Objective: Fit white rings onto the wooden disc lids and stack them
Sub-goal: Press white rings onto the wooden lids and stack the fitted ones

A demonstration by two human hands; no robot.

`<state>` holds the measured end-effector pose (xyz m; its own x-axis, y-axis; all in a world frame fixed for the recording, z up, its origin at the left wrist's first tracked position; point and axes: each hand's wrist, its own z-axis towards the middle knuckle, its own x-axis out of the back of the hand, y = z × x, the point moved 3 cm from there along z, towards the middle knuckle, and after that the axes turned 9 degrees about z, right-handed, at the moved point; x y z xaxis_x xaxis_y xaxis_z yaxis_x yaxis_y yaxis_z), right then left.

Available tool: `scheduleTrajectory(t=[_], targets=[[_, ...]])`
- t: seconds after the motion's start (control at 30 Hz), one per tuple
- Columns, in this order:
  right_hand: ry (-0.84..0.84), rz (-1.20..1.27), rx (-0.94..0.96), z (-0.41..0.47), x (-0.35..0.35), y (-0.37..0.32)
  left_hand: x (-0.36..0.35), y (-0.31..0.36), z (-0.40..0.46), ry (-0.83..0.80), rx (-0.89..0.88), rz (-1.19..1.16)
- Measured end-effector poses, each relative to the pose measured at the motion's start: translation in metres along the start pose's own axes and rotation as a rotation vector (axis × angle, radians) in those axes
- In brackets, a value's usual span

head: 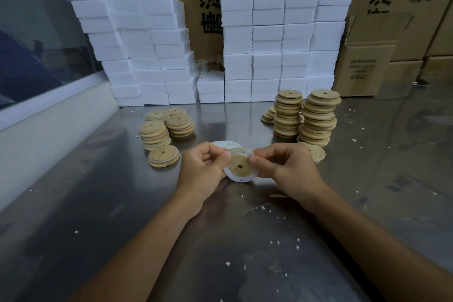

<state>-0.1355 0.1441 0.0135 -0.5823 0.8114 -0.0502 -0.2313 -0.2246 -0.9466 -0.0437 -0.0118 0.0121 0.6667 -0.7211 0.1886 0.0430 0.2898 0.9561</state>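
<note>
Both hands — left [204, 167] and right [285, 167] — pinch one lid [239, 165] above the counter [245, 240], stretching a white ring [239, 179] round its rim. Risk: the ring could snap off one side if a thumb slips — it looks only partly seated. The far edge is hidden behind fingers, so I can't tell. Finished stacks [154, 133] sit left, bare ones [318, 117] right.

Two hands are in play, the left hand [204, 167] and the right hand [289, 167]. Four short ringed-lid stacks [153, 133] stand left, two tall bare-lid stacks [318, 117] right.
</note>
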Motion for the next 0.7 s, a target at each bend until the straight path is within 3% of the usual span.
scheduleTrajectory(t=[0.23, 0.7], targets=[[-0.008, 0.026, -0.029, -0.0017, -0.0009, -0.0034, 0.0017, -0.002, 0.0019, -0.072, 0.055, -0.115], [-0.054, -0.013, -0.058, -0.001, 0.0015, -0.0027, 0.0054, -0.0006, 0.0031, -0.126, 0.062, -0.101]])
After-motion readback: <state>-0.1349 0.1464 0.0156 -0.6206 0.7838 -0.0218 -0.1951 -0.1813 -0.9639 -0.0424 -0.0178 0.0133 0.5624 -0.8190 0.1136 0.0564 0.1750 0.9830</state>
